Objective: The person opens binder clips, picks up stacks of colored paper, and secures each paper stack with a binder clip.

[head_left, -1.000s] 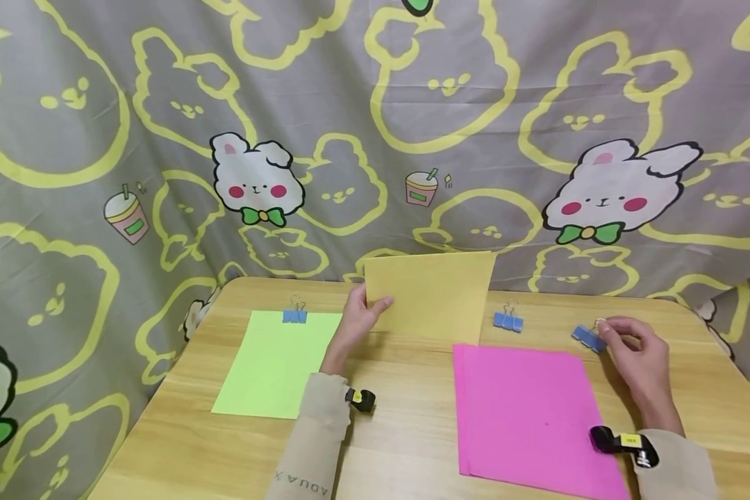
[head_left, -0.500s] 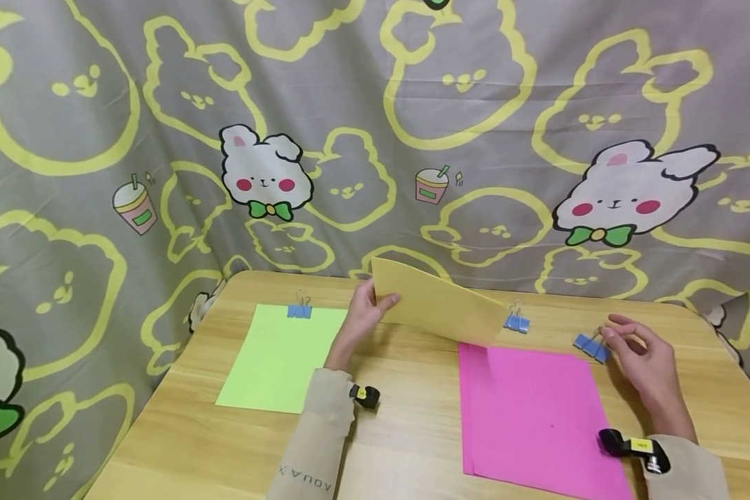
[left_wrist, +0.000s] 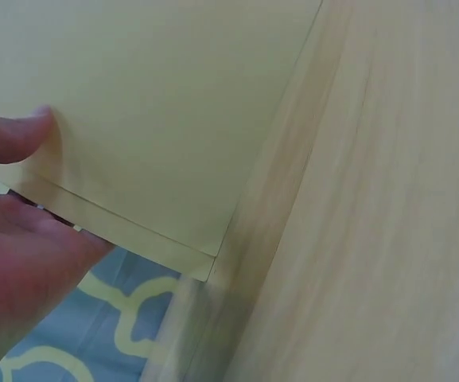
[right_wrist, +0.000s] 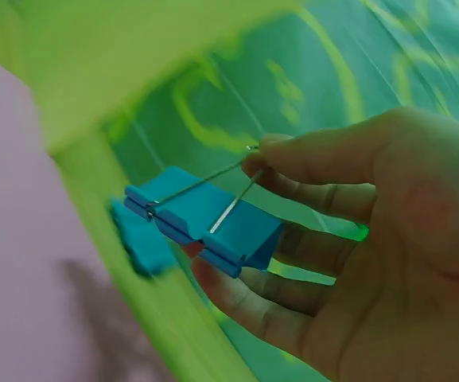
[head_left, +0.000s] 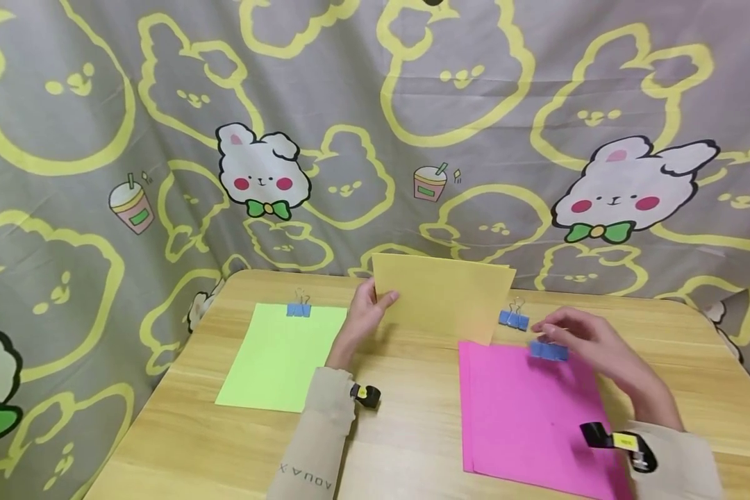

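Note:
My left hand (head_left: 364, 316) grips yellow paper (head_left: 440, 295) by its left edge, thumb in front and fingers behind. The paper stands upright near the back of the table; in the left wrist view two slightly offset sheets (left_wrist: 157, 151) show. Over the far right part of the pink paper (head_left: 531, 417), my right hand (head_left: 590, 340) pinches a blue binder clip (head_left: 548, 350) by a wire handle. In the right wrist view that binder clip (right_wrist: 205, 219) hangs from thumb and forefinger, its jaw side unclamped. Another blue binder clip (head_left: 514, 319) lies just behind.
Green paper (head_left: 275, 361) lies at the left of the wooden table (head_left: 406, 430), with a blue binder clip (head_left: 298, 310) on its top edge. A patterned grey curtain (head_left: 350, 90) hangs right behind the table's back edge.
My right hand has lifted the binder clip off the table and carried it left over the pink paper. The yellow paper bent down on its right, then straightened again in my left hand.

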